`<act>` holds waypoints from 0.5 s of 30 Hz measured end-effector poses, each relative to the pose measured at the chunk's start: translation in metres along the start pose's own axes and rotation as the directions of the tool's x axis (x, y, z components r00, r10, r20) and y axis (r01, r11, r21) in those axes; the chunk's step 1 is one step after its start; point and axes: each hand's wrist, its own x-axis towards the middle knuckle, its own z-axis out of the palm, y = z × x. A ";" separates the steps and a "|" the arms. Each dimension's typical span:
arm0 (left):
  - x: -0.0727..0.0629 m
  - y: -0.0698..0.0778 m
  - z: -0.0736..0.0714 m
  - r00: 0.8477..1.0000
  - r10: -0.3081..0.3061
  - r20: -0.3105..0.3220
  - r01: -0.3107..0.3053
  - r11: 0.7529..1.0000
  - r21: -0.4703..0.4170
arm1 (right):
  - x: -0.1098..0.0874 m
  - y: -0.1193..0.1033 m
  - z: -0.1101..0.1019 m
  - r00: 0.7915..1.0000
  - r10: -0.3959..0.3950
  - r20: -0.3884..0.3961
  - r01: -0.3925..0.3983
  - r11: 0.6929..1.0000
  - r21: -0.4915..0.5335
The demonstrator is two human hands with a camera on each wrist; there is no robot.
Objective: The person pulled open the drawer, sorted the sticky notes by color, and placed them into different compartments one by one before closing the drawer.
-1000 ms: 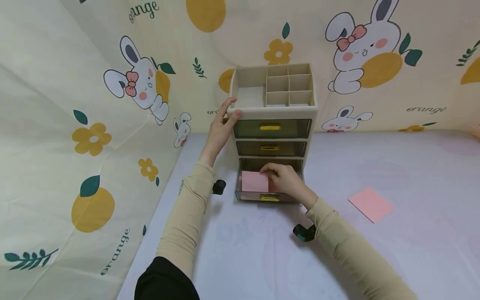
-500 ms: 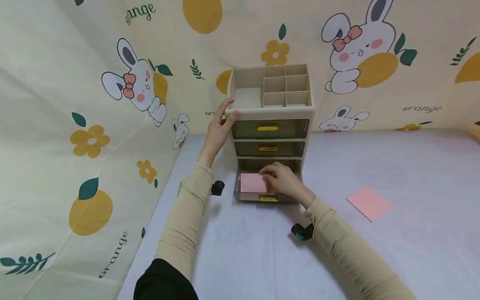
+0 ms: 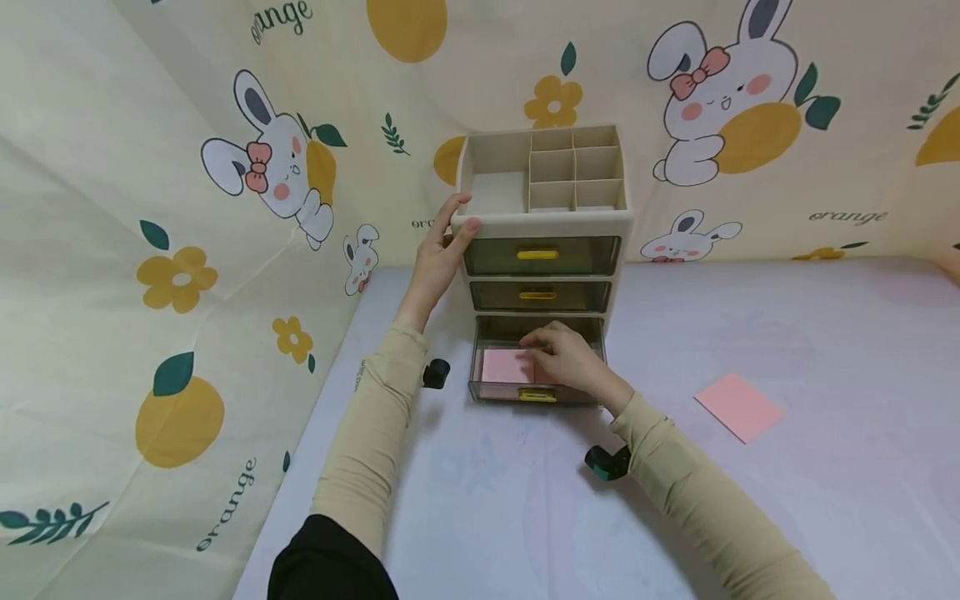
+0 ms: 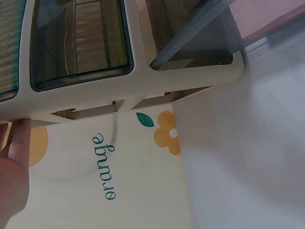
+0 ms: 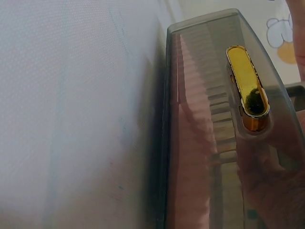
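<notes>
A cream desktop drawer organizer stands at the back, its lowest smoky see-through drawer pulled out. My left hand grips the organizer's upper left corner, thumb on the front edge and a finger over the side; its fingers touch the frame in the left wrist view. My right hand reaches into the drawer, finger and thumb pinching the right side of a pink sticky note pad. More pink shows in the drawer beneath that hand. The right wrist view has the drawer's gold handle close up.
Another pink square of paper lies on the white tabletop to the right. Two upper drawers are closed, and an open compartment tray tops the organizer. A rabbit-print cloth covers the back and left.
The pink pad's upper edge has sunk a little, so it lies lower in the drawer. Both hands stay about where they were; the head view shifts slightly.
</notes>
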 end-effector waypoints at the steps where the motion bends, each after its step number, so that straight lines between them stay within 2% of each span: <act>1: -0.003 0.004 0.000 1.000 -0.002 0.001 0.002 1.000 0.003 | 0.000 0.000 0.000 1.000 -0.002 -0.001 0.002 1.000 0.000; 3: -0.007 0.010 0.000 1.000 -0.005 0.002 0.005 1.000 0.008 | 0.000 0.000 0.000 1.000 -0.003 -0.001 0.003 1.000 0.004; 7: -0.009 0.013 0.000 1.000 -0.007 0.006 0.007 1.000 0.006 | 0.000 -0.001 -0.001 1.000 -0.001 0.012 0.001 1.000 0.011; 12: -0.006 0.009 0.000 1.000 0.000 0.007 0.000 1.000 0.011 | -0.002 -0.005 -0.007 1.000 -0.005 0.024 0.005 1.000 0.021; 15: 0.001 -0.001 0.000 1.000 0.002 0.006 -0.002 1.000 0.003 | -0.004 -0.008 -0.013 1.000 -0.008 0.022 0.007 0.999 0.037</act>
